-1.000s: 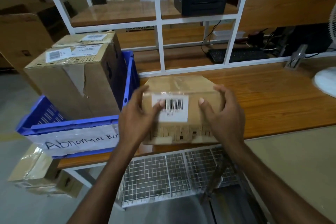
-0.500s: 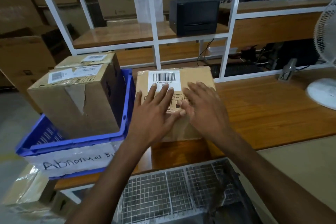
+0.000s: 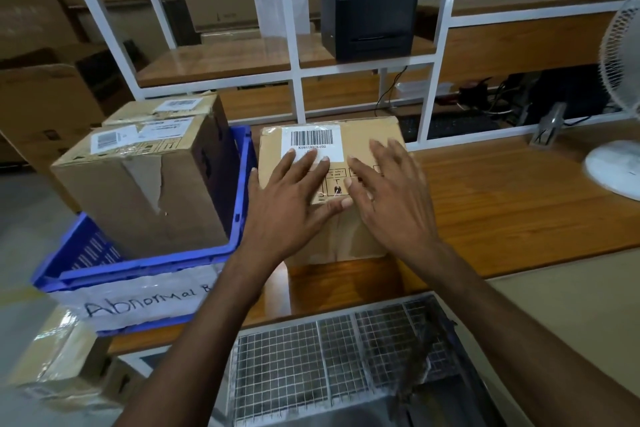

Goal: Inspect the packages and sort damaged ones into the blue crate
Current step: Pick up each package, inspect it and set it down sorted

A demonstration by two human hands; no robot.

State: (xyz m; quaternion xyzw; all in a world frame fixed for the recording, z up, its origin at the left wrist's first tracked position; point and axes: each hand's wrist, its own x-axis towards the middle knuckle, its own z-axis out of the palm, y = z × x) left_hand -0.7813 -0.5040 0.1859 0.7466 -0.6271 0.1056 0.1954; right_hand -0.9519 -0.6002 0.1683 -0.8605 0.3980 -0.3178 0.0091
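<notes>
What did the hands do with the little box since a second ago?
A second ago both hands gripped the small box by its sides, tilted up near the table edge. Since then it was set down flat, farther back on the wooden table, and let go: the left hand and right hand now lie open on top. The blue crate and its torn box stayed put.

Both forearms are bare, with no sleeves, gloves, rings or watch showing.
</notes>
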